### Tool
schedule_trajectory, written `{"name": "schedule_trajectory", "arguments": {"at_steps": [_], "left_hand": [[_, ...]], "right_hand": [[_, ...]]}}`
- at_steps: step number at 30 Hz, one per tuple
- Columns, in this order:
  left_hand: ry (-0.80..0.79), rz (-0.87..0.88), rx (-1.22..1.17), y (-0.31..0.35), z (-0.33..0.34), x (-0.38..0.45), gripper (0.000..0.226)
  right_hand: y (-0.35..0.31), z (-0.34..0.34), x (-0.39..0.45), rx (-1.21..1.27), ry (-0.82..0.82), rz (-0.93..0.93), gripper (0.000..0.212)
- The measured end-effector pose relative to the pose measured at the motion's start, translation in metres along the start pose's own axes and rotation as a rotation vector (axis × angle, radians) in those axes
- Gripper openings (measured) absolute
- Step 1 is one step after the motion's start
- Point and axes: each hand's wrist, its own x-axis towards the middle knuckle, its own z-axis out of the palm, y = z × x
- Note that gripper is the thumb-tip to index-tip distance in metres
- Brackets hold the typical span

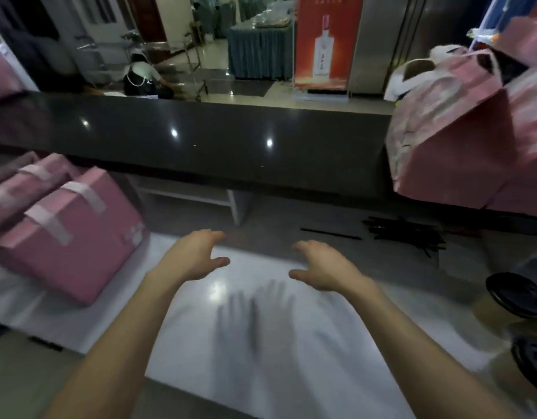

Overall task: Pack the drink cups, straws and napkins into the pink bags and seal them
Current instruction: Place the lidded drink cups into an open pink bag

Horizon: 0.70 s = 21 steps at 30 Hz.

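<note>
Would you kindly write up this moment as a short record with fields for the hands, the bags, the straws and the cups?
left hand: left hand open, empty, held above the white worktop
right hand: right hand open, empty, apart from the left
sealed pink bags: sealed pink bags taped shut, stacked at the left
open pink bags: open pink bags on the dark counter, at the right
straws: black straws loose, right of the hands
cups: black-lidded cups at the right edge

Right of the black straws (407, 235), two dark-lidded cups (516, 297) are cut by the frame edge; the pink bags (460, 128) above are blurred.
</note>
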Motion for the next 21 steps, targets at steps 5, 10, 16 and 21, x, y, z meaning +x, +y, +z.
{"name": "schedule_trajectory", "arguments": {"at_steps": [5,10,16,21], "left_hand": [[-0.02,-0.03,0.003,-0.119,-0.014,-0.032,0.059],[-0.015,0.015,-0.065,-0.208,-0.054,-0.066,0.052],[0.066,0.12,-0.208,-0.284,-0.113,-0.106,0.031],[0.265,0.095,-0.326,-0.339,-0.144,-0.124,0.011]], "right_hand": [[-0.121,0.026,0.05,-0.067,-0.024,-0.058,0.076],[-0.242,0.05,0.087,-0.067,-0.015,-0.072,0.07],[-0.366,0.031,0.138,0.176,0.233,-0.031,0.041],[-0.456,-0.002,0.165,0.191,0.286,0.086,0.085]]}}
